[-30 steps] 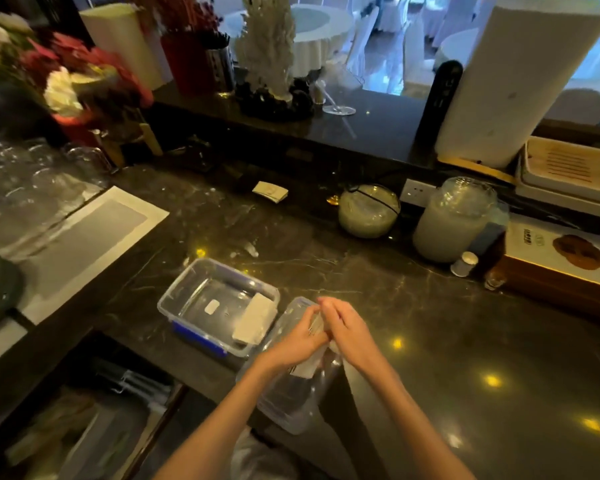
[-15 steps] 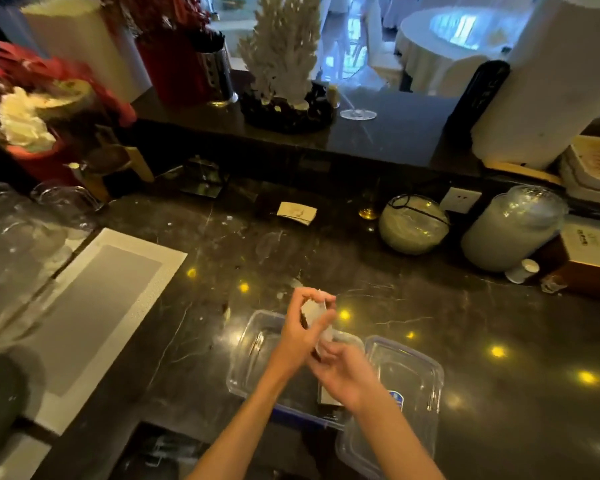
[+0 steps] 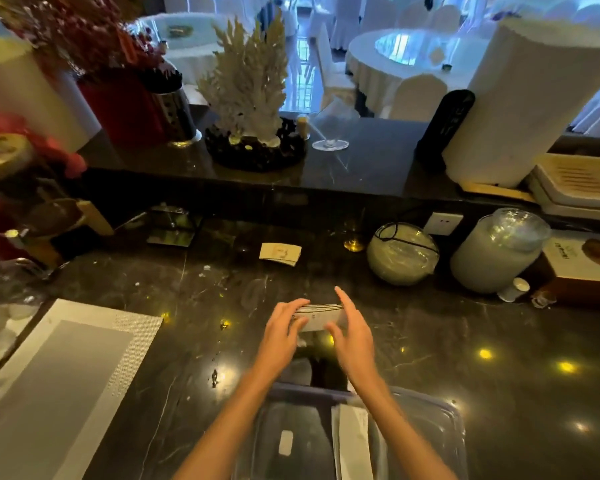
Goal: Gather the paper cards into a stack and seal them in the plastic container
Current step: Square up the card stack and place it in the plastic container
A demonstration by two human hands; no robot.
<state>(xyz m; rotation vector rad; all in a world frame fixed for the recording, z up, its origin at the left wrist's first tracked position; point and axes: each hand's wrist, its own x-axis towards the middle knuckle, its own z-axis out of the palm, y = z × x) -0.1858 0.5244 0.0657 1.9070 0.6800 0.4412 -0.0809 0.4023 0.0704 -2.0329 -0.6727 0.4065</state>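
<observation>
Cards (image 3: 321, 317), a pale stack of paper, sit between two bare hands above a dark marble counter (image 3: 465, 341). Only one view exists, from a camera worn on the head, looking forward and down.

The left hand (image 3: 284, 330) holds the stack's left end, fingers curled over its top edge and thumb underneath, so its grip is pressed onto the cards. The right hand (image 3: 352, 336) is at the stack's right end with fingers spread and mostly straight; its grip looks loose, and whether it touches the cards is hard to tell. The stack's long axis runs left to right, from one hand to the other, with the edges of the cards facing up.

A clear plastic container (image 3: 430, 441) lies closer to the person, under the forearms at the bottom of the view. Inside it rests a pale strip, perhaps more cards (image 3: 354, 441). So the held stack lies beyond the container, and putting it in likely means drawing both hands back and down. Another small card (image 3: 280, 253) lies alone farther back on the counter, well apart from the hands.
</observation>
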